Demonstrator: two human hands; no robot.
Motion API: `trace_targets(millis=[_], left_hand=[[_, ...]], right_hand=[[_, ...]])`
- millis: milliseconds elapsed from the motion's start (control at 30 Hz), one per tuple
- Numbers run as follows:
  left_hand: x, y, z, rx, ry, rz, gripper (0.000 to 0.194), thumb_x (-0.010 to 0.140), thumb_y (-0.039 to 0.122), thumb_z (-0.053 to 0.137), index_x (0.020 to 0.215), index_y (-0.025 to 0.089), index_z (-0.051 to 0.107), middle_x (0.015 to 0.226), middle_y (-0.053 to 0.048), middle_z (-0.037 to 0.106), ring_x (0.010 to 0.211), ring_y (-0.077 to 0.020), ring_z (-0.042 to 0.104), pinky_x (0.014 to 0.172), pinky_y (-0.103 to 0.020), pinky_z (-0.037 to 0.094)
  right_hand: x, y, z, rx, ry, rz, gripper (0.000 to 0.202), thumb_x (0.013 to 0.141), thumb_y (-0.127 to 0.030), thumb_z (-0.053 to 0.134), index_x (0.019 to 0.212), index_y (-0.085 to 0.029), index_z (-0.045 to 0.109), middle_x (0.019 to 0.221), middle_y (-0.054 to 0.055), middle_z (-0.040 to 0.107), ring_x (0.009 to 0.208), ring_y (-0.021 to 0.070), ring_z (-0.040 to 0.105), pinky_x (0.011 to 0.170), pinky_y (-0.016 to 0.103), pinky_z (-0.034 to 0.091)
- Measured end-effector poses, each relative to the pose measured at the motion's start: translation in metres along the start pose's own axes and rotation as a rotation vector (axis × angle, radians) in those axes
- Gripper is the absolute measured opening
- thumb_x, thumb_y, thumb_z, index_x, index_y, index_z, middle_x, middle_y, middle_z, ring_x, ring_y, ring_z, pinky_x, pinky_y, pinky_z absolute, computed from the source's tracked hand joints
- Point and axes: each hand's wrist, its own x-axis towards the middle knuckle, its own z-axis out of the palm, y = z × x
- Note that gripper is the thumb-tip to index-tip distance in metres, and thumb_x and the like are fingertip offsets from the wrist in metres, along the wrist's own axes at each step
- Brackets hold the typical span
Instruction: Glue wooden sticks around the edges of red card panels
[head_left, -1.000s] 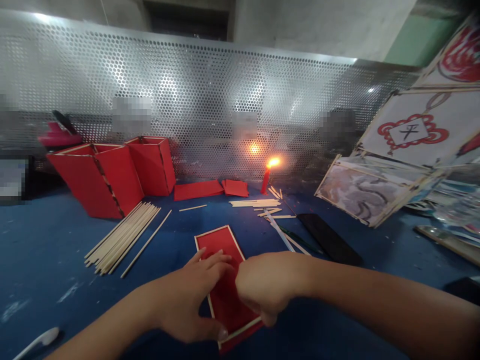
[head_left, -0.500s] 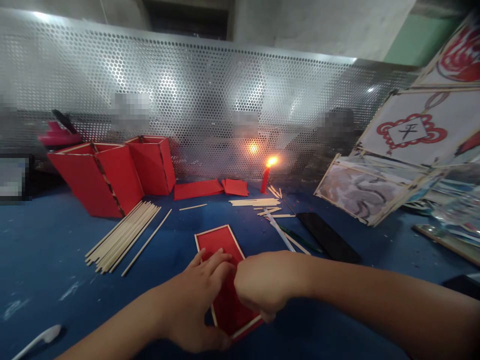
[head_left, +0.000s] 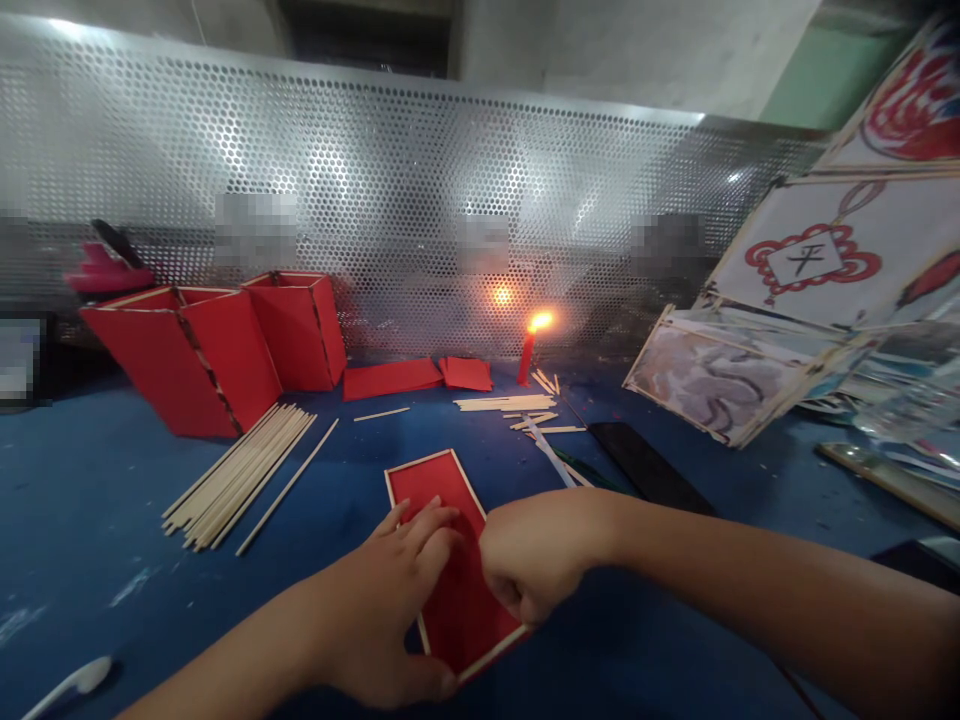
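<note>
A perforated metal screen backs a blue tabletop, where a wood-edged red rectangular panel lies midway along the near edge. The left hand spreads open across it; the right hand, curled into a fist, presses its right side, though whether it grips anything cannot be told. A bundle of wooden sticks lies leftward, a lit red candle stands by the far edge, and stick-framed painted panels occupy the far right corner.
</note>
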Motion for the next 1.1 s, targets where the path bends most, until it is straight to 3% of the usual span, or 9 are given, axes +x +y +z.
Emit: trace_targets(millis=[200, 367, 567, 767, 1100], left_hand=[[-0.001, 0.002, 0.001, 0.051, -0.029, -0.029, 0.09, 0.069, 0.046, 0.075, 0.145, 0.007, 0.045, 0.162, -0.028, 0.027, 0.151, -0.0407, 0.016, 0.121, -0.059, 0.017], [-0.001, 0.002, 0.001, 0.037, -0.027, -0.018, 0.097, 0.069, 0.047, 0.075, 0.15, 0.006, 0.039, 0.161, -0.029, 0.027, 0.15, -0.0435, 0.016, 0.12, -0.062, 0.02], [-0.002, 0.002, -0.002, 0.028, -0.032, 0.006, 0.087, 0.07, 0.044, 0.074, 0.144, 0.007, 0.047, 0.161, -0.029, 0.028, 0.15, -0.044, 0.017, 0.118, -0.063, 0.023], [-0.003, 0.004, -0.004, 0.021, -0.053, -0.017, 0.08, 0.069, 0.04, 0.076, 0.142, 0.018, 0.052, 0.163, -0.027, 0.024, 0.148, -0.0481, 0.014, 0.114, -0.07, 0.026], [-0.002, 0.001, -0.004, -0.005, -0.074, -0.029, 0.085, 0.069, 0.041, 0.076, 0.146, 0.02, 0.048, 0.165, -0.024, 0.022, 0.148, -0.0484, 0.014, 0.112, -0.07, 0.031]], right_hand=[[-0.003, 0.005, 0.008, 0.026, 0.071, -0.045, 0.028, 0.072, -0.005, 0.076, 0.055, -0.017, 0.057, 0.044, -0.012, 0.038, 0.043, 0.0085, 0.039, 0.048, 0.024, 0.031], [-0.018, 0.015, 0.01, 0.163, 0.139, 0.022, 0.013, 0.073, -0.005, 0.077, 0.07, -0.015, 0.069, 0.053, -0.01, 0.049, 0.053, 0.0088, 0.05, 0.052, 0.022, 0.032], [-0.026, 0.029, 0.032, 0.261, 0.253, 0.072, 0.012, 0.075, -0.004, 0.072, 0.073, -0.015, 0.075, 0.059, -0.005, 0.058, 0.058, 0.0109, 0.053, 0.055, 0.022, 0.035], [-0.028, 0.034, 0.051, 0.393, 0.385, 0.015, 0.012, 0.074, -0.005, 0.076, 0.078, -0.016, 0.076, 0.073, -0.001, 0.068, 0.072, 0.0142, 0.062, 0.065, 0.022, 0.042], [-0.023, 0.036, 0.063, 0.49, 0.496, -0.006, 0.011, 0.074, -0.006, 0.076, 0.07, -0.015, 0.07, 0.07, -0.002, 0.063, 0.067, 0.0123, 0.056, 0.064, 0.022, 0.039]])
